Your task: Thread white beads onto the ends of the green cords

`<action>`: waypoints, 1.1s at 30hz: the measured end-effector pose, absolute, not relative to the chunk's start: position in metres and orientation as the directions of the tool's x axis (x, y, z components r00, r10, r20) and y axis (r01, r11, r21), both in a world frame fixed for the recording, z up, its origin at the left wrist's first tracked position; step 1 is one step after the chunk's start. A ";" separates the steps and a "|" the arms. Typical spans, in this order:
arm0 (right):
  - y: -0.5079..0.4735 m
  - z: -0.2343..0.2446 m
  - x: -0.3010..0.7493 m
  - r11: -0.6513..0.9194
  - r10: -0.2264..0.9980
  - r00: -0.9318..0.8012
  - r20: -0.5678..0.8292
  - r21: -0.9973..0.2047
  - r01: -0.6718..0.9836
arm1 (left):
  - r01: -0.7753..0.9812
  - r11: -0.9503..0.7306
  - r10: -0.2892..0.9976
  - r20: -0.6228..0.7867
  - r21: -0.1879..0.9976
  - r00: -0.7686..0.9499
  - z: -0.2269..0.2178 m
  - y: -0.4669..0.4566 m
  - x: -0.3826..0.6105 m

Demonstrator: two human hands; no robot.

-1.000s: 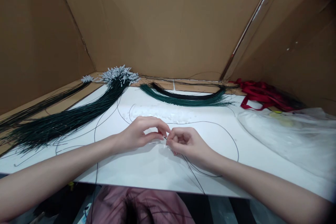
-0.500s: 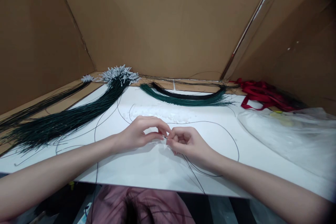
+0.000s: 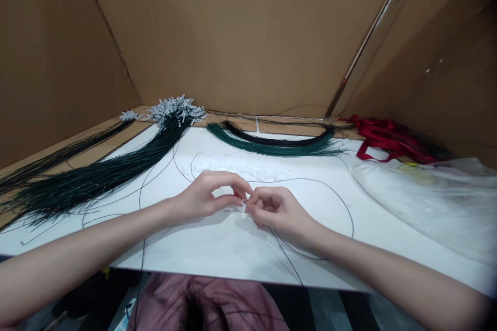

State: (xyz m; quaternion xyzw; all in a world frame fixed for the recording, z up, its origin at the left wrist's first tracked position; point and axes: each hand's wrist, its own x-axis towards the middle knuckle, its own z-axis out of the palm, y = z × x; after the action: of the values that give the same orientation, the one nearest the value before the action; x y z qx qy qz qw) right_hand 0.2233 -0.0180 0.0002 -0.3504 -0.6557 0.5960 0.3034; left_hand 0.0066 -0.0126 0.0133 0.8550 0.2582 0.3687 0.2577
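My left hand [image 3: 212, 196] and my right hand [image 3: 277, 211] meet fingertip to fingertip over a white board [image 3: 217, 248]. Both are closed in a pinch on a thin dark wire [image 3: 341, 204], which loops out to the right and back under my right wrist. A tiny pale piece sits at the pinch point; I cannot make out what it is. Small white beads [image 3: 248, 170] lie scattered on the board just beyond my hands.
A thick bundle of dark green wires [image 3: 101, 178] with white bead tips [image 3: 176, 108] lies at the left. A curved green and black bundle [image 3: 275, 145] lies behind. Red ribbon [image 3: 388, 139] and a clear plastic bag [image 3: 427, 201] sit right. Cardboard walls [image 3: 233, 36] surround everything.
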 end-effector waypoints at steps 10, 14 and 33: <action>-0.018 -0.001 0.222 0.049 0.822 -0.569 -0.017 -0.994 0.100 | 0.246 -0.708 0.654 0.483 0.662 0.582 0.013 -0.011 0.007; -0.018 0.000 0.222 0.051 0.821 -0.570 -0.019 -0.993 0.106 | 0.246 -0.698 0.662 0.476 0.672 0.579 0.013 -0.010 0.006; -0.019 0.001 0.223 0.049 0.819 -0.574 -0.027 -0.992 0.115 | 0.247 -0.692 0.666 0.470 0.678 0.579 0.015 -0.012 0.006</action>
State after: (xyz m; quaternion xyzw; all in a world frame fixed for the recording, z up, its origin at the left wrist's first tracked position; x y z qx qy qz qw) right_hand 0.2230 -0.0185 0.0009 -0.3536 -0.6603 0.5922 0.2970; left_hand 0.0065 -0.0117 0.0150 0.8421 0.2712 0.3702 0.2833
